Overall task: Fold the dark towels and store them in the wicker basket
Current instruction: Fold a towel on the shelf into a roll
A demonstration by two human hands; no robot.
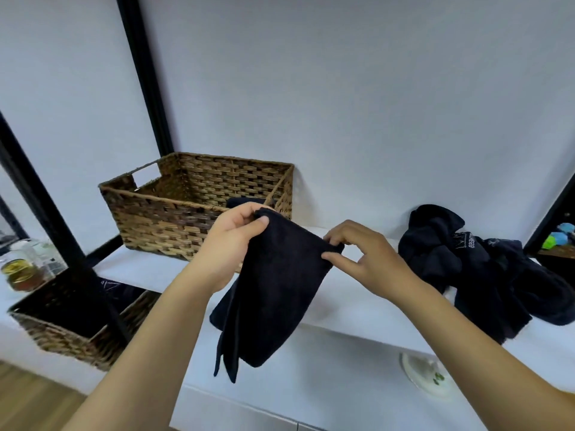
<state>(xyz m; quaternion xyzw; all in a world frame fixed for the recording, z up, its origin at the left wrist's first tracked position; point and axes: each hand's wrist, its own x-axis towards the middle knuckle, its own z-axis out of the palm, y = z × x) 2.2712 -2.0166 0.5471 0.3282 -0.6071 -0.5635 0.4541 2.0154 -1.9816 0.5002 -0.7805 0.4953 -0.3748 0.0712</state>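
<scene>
Dark towel [273, 287] hangs in the air above the white shelf [357, 309], already doubled, just in front of the wicker basket [174, 213]. Left hand [230, 244] pinches one top corner, right hand [361, 259] pinches the other between thumb and fingertips. To fold it well, I would keep the top edge taut and level, bring the corners together so the edges match, then lay it flat in the basket; a heap of unfolded towels [473, 262] waits to the right
</scene>
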